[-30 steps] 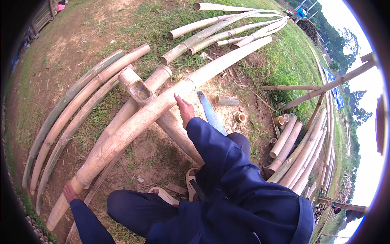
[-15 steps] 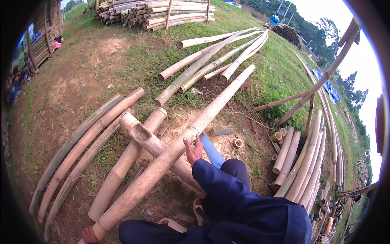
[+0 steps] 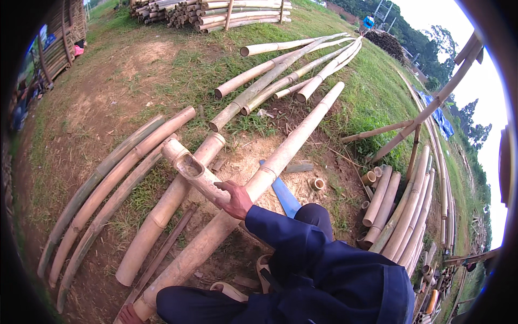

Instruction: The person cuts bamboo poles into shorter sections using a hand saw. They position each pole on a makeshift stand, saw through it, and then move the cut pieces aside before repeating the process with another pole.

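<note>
A long tan bamboo pole runs slantwise from the lower left toward the upper middle, in front of me. My right hand rests over its middle, fingers curled across the pole and pointing left. At the pole's near end, my left hand is partly cut off by the picture's edge, its fingers wrapped on the bamboo. Beneath the pole lies a thicker bamboo piece with an oval notch cut in its top, crossing it. A flat blue blade-like strip lies beside my knee; its other end is hidden.
Several bamboo poles lie at the left, with more poles ahead on the grass. Short bamboo lengths are heaped at the right, near a slanting post. A bamboo stack stands at the back.
My right hand has slid left and nearer along the pole, and its fingers now curl over the far side. The left hand stays at the near end. More of the blue strip shows.
</note>
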`<state>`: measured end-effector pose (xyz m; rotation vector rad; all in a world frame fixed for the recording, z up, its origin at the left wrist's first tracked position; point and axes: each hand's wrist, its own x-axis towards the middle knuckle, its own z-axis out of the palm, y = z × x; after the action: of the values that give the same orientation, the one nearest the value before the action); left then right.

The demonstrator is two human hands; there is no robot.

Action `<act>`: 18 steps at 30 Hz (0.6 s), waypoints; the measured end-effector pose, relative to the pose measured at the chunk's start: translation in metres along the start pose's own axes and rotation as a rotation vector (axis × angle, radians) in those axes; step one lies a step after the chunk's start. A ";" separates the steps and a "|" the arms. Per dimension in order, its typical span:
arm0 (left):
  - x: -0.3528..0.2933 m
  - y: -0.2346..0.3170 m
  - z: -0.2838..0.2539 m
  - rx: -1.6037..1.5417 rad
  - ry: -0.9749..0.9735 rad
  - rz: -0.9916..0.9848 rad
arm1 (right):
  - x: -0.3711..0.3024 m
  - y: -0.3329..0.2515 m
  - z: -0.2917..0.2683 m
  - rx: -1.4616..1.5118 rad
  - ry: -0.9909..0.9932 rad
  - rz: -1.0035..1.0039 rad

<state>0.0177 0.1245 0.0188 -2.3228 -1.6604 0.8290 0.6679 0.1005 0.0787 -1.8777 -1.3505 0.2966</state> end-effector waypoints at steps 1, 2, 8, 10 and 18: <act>0.000 0.003 -0.004 -0.007 0.020 0.012 | 0.001 0.001 0.005 0.027 -0.057 0.000; -0.001 0.004 -0.008 -0.014 0.043 0.020 | 0.003 0.002 0.013 0.055 -0.114 -0.003; -0.030 -0.002 -0.004 -0.361 0.265 0.004 | 0.048 -0.043 0.082 0.130 -0.360 -0.162; -0.031 0.028 -0.032 -0.518 0.372 -0.032 | 0.055 -0.050 0.079 0.068 -0.450 -0.136; -0.103 0.131 -0.179 -1.729 0.296 0.030 | 0.072 -0.030 0.175 -0.259 -0.733 -0.405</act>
<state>0.1956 0.0141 0.1448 -2.8150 -2.5376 -1.6015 0.5727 0.2479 0.0012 -1.6983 -2.3131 0.6654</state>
